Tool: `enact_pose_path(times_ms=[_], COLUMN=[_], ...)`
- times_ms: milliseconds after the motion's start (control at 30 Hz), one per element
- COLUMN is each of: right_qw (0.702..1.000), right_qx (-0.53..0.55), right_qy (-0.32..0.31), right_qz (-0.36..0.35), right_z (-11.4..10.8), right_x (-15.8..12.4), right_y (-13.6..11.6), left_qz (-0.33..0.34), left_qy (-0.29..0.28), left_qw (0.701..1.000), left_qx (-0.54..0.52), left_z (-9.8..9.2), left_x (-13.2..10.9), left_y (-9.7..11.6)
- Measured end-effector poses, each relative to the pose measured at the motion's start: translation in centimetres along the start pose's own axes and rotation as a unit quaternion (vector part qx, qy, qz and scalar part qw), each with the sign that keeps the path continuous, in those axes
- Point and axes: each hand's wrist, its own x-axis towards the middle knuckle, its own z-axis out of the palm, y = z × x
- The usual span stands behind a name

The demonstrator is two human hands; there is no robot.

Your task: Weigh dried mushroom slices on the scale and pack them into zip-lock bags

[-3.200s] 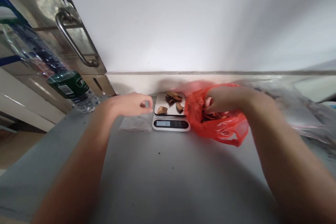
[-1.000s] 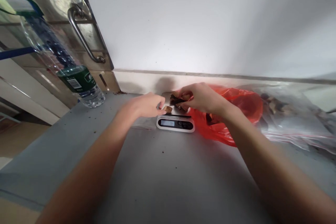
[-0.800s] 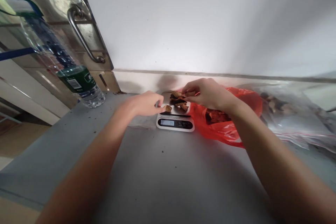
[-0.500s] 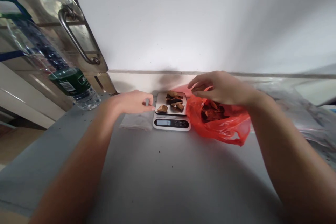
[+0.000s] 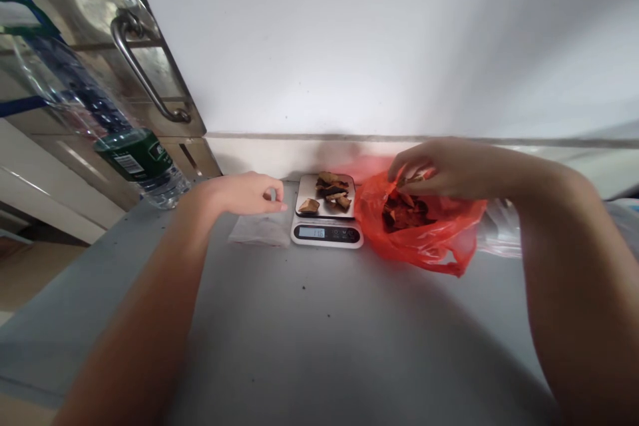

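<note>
Green-labelled bottle [image 5: 134, 154] near worktop's [image 5: 279, 326] far left. Left hand [image 5: 249, 193] loosely curled, holding nothing, over flat clear bag [image 5: 259, 231], just left of scale [image 5: 327, 241]. Scale sits between hands, brown dried pieces [image 5: 333, 191] on its plate [image 5: 325, 212], display [image 5: 312, 233] lit. Right beside scale, open red bag [image 5: 424, 249] with more brown pieces [image 5: 405, 213] inside. Right hand [image 5: 444, 168] bent over bag's mouth; brown bit [image 5: 418, 178] shows there, cannot tell whether gripped.
</note>
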Motion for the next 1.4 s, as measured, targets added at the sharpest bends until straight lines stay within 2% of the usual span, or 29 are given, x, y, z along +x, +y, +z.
enact_pose_path(times_ms=[167,300,400,467,633,700,800,867,967,1100,1400], right_qw=[0.999,0.999,0.999,0.999,0.992,0.992,0.992,0.992,0.996,0.999,0.998], right_qx=[-0.022,-0.024,-0.003,-0.003,-0.089,-0.087,-0.042,-0.013,0.002,-0.017,-0.006], right_qy=[-0.024,-0.011,0.028,0.038,-0.029,0.006,0.107,0.124,0.089,0.043,0.059], right_qz=[0.041,0.019,-0.029,-0.036,0.089,0.096,0.046,0.008,-0.020,0.017,0.025], right_z=[-0.1,0.4,0.8,1.0,1.1,1.3,2.3,3.3,4.8,5.7,5.6], right_x=[-0.3,0.2,0.9,1.0,0.5,0.6,1.4,2.2,3.1,3.4,3.4], right_y=[0.0,0.0,-0.4,-0.7,-0.6,-0.9,-2.3,-3.5,-4.5,-4.5,-3.9], left_qz=[0.021,0.049,0.043,0.035,0.014,0.011,0.019,0.028,0.049,0.077,0.099], left_qy=[-0.072,-0.062,-0.061,-0.062,-0.062,-0.069,-0.078,-0.076,-0.047,0.022,0.111], left_qw=[0.997,0.997,0.997,0.997,0.998,0.998,0.997,0.997,0.998,0.996,0.988], left_qx=[-0.027,-0.021,-0.029,-0.028,-0.012,-0.007,-0.003,-0.005,-0.016,-0.036,-0.041], left_z=[0.3,1.1,1.3,1.4,1.7,1.8,1.9,1.7,1.2,0.8,2.2], left_x=[0.5,0.9,1.0,1.0,1.5,1.8,1.9,1.5,0.8,0.4,2.1], left_y=[-0.6,-0.5,-0.4,-0.4,-0.4,-0.5,-0.5,-0.5,-0.2,0.8,2.7])
